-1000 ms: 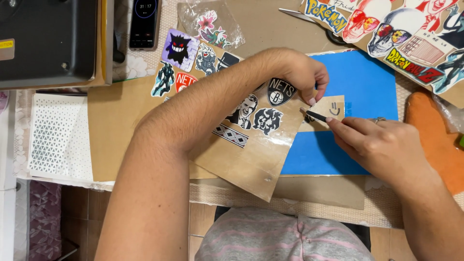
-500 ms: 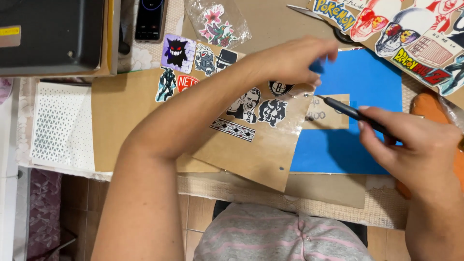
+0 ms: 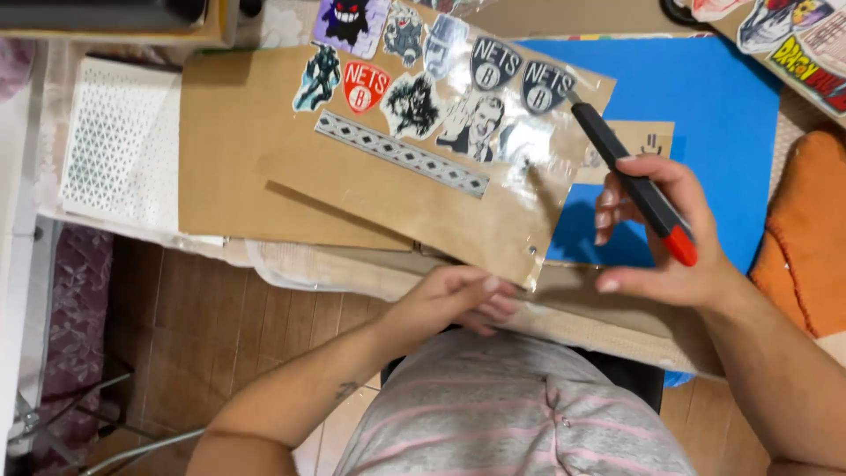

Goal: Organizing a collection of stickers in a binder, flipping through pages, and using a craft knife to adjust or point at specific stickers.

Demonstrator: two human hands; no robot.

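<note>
My right hand holds a black craft knife with a red end, blade pointing up and left toward the stickers. My left hand grips the near edge of a brown cardboard sheet covered with several stickers under clear film. Among them are round black basketball-logo stickers, a red shield sticker and a patterned strip. The sheet lies partly over a blue cutting mat. A small cardboard piece with a drawn smile rests on the mat behind the knife.
A second plain cardboard sheet lies to the left, beside a white perforated panel. An orange cushion sits at the right. More sticker sheets lie at the top right. Wooden floor shows below the table edge.
My left hand has left the top of the sticker sheet and now holds its near edge. The right hand has lifted the knife off the small cardboard piece. The camera view moved closer.
</note>
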